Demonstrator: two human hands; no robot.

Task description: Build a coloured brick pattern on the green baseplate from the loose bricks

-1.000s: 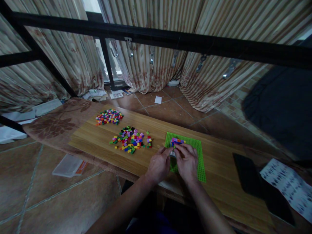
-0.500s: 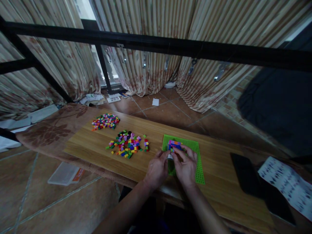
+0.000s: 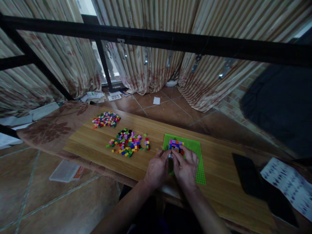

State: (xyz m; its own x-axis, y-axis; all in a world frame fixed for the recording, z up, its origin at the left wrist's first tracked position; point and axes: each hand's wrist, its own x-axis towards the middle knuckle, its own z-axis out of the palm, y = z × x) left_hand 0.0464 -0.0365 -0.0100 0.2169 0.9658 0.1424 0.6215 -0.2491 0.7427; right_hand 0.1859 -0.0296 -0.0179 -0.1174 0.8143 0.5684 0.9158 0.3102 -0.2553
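Note:
A green studded baseplate [image 3: 201, 162] lies on the wooden board, and a block of purple, blue, orange and red toy bricks [image 3: 175, 143] is built up on it. Over the plate's near left part, my left hand [image 3: 157, 167] is closed, its thumb and forefinger pinched at the near left corner of the bricks. My right hand [image 3: 186, 165] meets it there, fingers curled around the near right side of the build. Something small and whitish shows between the fingertips; its kind is hidden. The fingers cover the near side of the bricks.
Loose coloured bricks [image 3: 129, 143] lie left of the plate, with a second pile [image 3: 106, 119] farther back. On the right are a black flat panel [image 3: 246, 174] and a printed sheet [image 3: 287, 185]. A black metal rail [image 3: 156, 35] crosses beyond the board [image 3: 90, 143].
The view has shifted slightly. Both hands stay at the bricks; my right fingers have moved a little, baring more of the build's right side with red bricks.

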